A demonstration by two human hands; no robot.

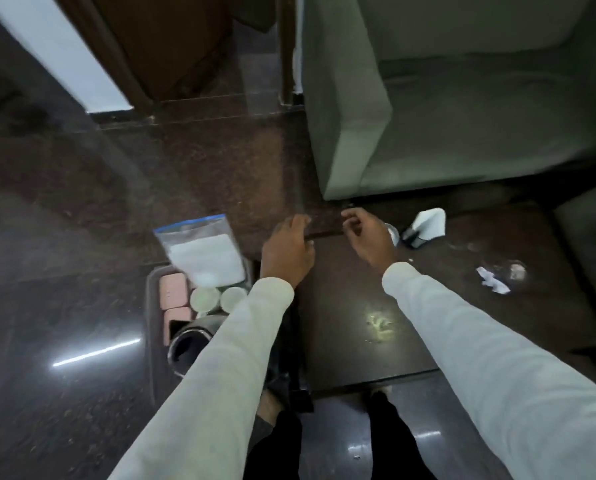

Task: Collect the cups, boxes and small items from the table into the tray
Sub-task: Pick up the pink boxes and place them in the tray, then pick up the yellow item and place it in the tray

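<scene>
My left hand and my right hand meet at the far left corner of the dark table, fingers curled on the two ends of a thin dark strip. Whether the strip is loose or part of the table's edge is unclear. Left of the table a dark tray holds pink boxes, two pale cups, a zip bag and a dark tumbler. On the table lie a white folded card, a round silvery item, crumpled paper and a small clear lid.
A grey-green sofa stands right behind the table, and another cushion edge is at the right. Polished dark stone floor spreads to the left. A wooden door frame is at the back. A pale smear marks the tabletop.
</scene>
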